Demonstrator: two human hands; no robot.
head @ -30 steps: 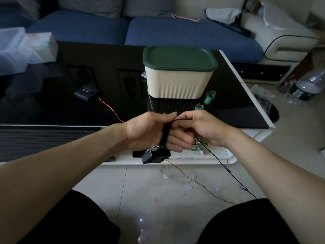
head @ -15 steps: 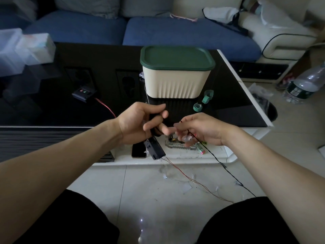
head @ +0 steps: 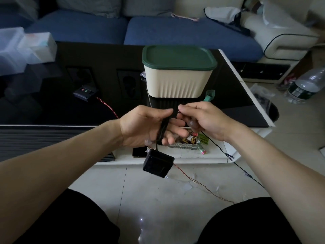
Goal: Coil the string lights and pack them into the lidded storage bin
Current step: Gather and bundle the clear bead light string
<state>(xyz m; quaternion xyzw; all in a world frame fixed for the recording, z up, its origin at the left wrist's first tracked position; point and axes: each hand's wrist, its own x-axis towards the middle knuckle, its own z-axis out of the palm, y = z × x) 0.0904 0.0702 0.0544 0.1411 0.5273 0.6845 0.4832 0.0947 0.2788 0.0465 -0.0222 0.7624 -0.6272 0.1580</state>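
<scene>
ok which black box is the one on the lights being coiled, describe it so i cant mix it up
Start at the cream storage bin with the green lid on the black table. Directly in front of it, the left hand has black wire wound around its fingers. The battery box hangs from that wire, in the air over the floor, unlike the other black box, which lies on the table and shows two coloured buttons.

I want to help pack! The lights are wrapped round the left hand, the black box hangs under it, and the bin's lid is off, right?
Not quite: the green lid is on the bin, as the head view shows. The lights do wrap the left hand, with the black box hanging below.
</scene>
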